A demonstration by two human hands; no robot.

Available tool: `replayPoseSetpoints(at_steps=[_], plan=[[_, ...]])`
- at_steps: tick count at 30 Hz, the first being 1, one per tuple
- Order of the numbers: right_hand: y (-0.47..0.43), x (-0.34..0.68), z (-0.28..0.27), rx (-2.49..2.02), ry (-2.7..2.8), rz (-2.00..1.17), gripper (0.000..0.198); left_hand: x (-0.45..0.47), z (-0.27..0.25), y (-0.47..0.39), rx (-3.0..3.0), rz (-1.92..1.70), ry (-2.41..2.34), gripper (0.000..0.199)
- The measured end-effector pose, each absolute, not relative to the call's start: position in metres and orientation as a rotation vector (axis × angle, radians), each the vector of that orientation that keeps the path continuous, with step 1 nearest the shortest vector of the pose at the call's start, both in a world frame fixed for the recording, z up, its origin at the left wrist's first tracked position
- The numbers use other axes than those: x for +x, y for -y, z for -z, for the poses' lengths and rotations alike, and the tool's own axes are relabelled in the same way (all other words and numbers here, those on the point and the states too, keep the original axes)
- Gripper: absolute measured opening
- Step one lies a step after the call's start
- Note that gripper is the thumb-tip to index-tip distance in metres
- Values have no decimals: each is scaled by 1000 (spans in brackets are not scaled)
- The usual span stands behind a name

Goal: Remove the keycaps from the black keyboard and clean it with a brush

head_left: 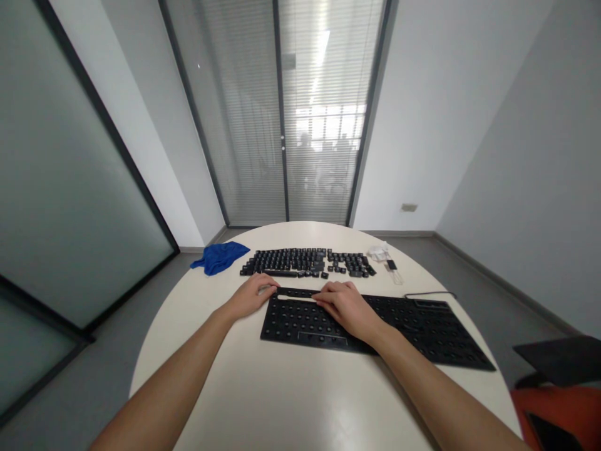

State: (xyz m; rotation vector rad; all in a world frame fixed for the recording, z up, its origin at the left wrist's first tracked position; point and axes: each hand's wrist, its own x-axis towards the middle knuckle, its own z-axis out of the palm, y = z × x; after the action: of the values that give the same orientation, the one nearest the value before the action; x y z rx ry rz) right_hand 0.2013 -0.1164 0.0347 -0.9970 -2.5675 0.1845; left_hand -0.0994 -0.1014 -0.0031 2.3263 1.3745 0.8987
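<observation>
A black keyboard base [300,322] with its keycaps off lies slightly slanted on the table. My left hand [251,295] is at its upper left corner, fingers bent together with the tips gripping the edge. Over the keyboard's upper part, my right hand [350,308] pinches a thin white stick [297,299], perhaps a small brush. The stick points left along the upper rows of key posts, its tip close to my left fingertips. Behind the base, loose black keycaps [291,258] are laid out in rows. My right forearm covers part of the base.
A crumpled blue cloth [220,257] lies at the back left. Toward the back right are a white crumpled item [378,252] and a wire keycap puller [393,270]. A black cable [429,293] runs from the base. A red chair [558,413] stands right of the round table [263,401].
</observation>
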Motion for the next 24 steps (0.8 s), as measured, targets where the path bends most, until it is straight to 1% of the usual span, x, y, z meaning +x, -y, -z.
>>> replayPoseSetpoints(at_steps=[17,24], plan=[[115,212,-45,-888,2633,-289,29,-100,2,102,2327,-879,-1372,25],[111,214,-42,-816,2675,-323,25,-100,3,101,2339,-889,-1365,25]])
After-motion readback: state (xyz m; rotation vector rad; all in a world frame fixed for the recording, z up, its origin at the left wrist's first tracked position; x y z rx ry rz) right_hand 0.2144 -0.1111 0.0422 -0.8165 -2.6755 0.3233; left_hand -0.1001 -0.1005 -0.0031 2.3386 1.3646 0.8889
